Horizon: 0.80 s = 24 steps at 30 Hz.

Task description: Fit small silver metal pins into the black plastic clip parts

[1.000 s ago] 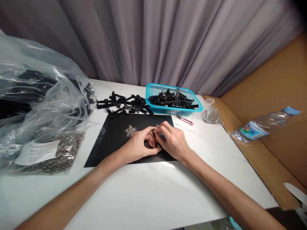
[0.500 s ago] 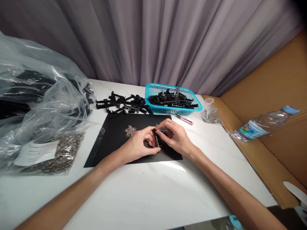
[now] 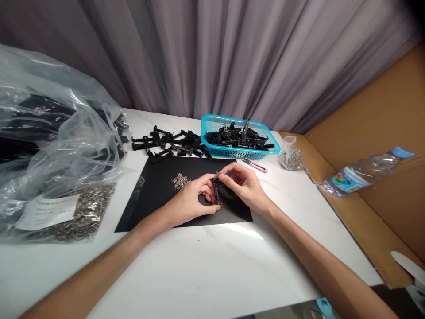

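My left hand (image 3: 192,199) is closed round a narrow black plastic part (image 3: 217,192), gripping it between thumb and fingers so that it stands nearly upright over the black mat (image 3: 152,190). My right hand (image 3: 244,181) pinches at the part's upper end. A tiny shiny bit shows at those fingertips, too small to make out. Left of the part, a small heap of little metal pieces (image 3: 180,181) lies on the mat.
Behind the mat lie loose black parts (image 3: 162,141) and a blue basket (image 3: 241,153) full of them. A pink cutter (image 3: 255,166), a small bag (image 3: 292,157) and a bottle (image 3: 361,175) are rightward. Large plastic bags (image 3: 66,177) fill the left.
My right fingertips have shifted slightly up at the top end of the black part, and the thin shiny thing between them shows less. My left hand keeps its grip, almost still.
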Motion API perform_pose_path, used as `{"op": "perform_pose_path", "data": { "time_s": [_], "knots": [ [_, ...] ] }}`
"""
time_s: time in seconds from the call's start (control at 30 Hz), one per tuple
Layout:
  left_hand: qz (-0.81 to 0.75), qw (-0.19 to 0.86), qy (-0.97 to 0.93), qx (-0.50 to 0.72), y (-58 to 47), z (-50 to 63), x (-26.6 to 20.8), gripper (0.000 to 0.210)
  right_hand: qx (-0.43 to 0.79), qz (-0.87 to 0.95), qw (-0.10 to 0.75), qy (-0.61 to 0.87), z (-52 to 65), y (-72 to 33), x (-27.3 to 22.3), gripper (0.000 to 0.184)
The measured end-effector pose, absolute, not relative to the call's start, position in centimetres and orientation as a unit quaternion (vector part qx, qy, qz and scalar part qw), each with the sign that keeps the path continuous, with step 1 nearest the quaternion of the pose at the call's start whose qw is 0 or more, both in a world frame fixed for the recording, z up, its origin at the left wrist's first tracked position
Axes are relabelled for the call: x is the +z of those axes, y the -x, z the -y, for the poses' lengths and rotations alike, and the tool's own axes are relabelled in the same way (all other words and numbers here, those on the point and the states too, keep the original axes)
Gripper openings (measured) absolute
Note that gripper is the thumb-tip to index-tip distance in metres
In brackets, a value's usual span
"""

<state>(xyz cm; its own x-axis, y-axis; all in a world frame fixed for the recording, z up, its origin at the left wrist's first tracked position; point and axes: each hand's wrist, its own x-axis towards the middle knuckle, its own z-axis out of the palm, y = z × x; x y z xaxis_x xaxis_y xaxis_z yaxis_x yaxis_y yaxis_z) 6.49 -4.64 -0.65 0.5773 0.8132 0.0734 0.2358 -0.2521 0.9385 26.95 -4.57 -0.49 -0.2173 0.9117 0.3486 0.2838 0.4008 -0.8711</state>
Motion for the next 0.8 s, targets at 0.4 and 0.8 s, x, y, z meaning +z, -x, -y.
{"op": "perform_pose_path", "data": {
  "time_s": [0.4, 0.8],
  "knots": [
    [-0.344, 0.509, -0.734, 0.287, -6.41, 4.56, -0.58, 0.043, 0.441, 0.644, 0.468, 0.413, 3.76, -26.81, -0.92, 0.040],
    [-0.362, 0.479, -0.751, 0.274, -6.53, 4.65, -0.81, 0.035, 0.457, 0.661, 0.432, 0.409, 3.89, -26.66, -0.70, 0.044]
  ]
}}
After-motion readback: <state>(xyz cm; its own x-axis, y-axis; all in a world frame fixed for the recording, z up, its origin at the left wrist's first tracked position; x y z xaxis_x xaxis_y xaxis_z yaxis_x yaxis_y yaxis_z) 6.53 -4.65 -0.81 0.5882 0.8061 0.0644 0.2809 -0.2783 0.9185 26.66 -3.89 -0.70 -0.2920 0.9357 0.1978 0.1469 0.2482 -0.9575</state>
